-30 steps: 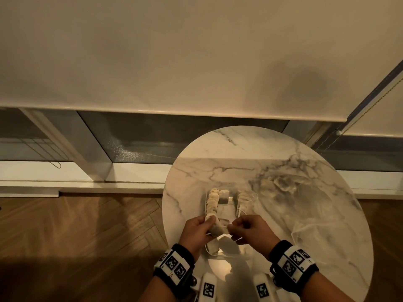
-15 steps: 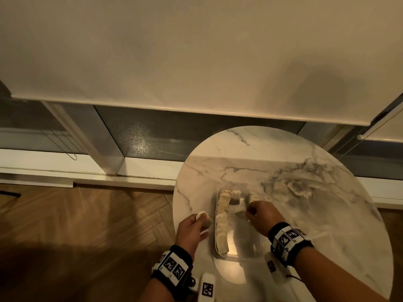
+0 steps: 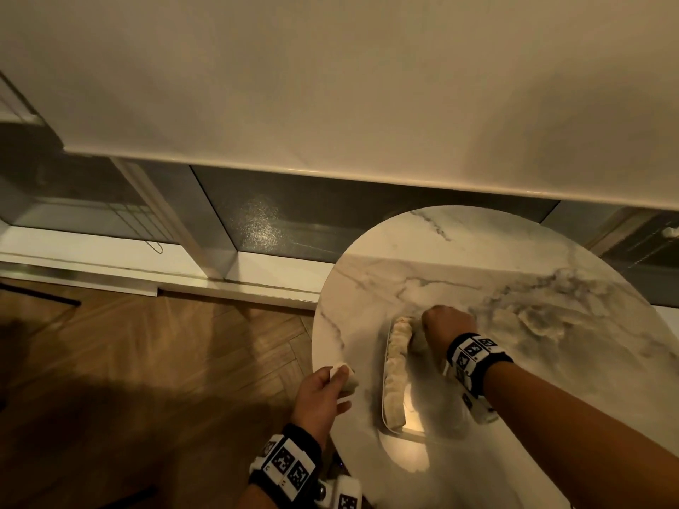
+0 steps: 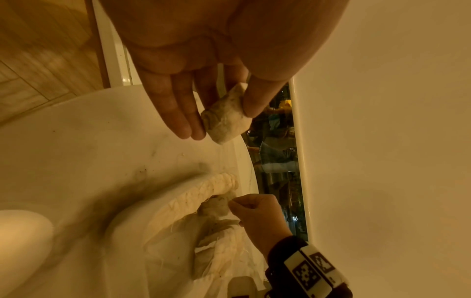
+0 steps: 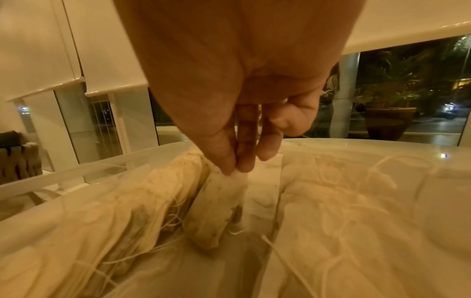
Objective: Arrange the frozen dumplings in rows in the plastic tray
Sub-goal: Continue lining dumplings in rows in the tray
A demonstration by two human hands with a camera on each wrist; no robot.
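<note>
Two hands, two dumplings, one clear tray on the round marble table.

Over at 9 o'clock, off the tray's left wall, the left hand hangs at the round white marble table's rim, thumb and fingers pinching a pale, flour-dusted frozen dumpling above bare tabletop. Moving right: the clear rectangular plastic tray holds a packed row of pale dumplings tight along its left wall, running 6 to 12 o'clock. Beside that row lies an open lane of tray floor, and there the right hand reaches to the tray's 12 o'clock end, fingertips pinching a second pale dumpling on edge against the row. Further right, crinkled clear plastic film bounds the lane.
</note>
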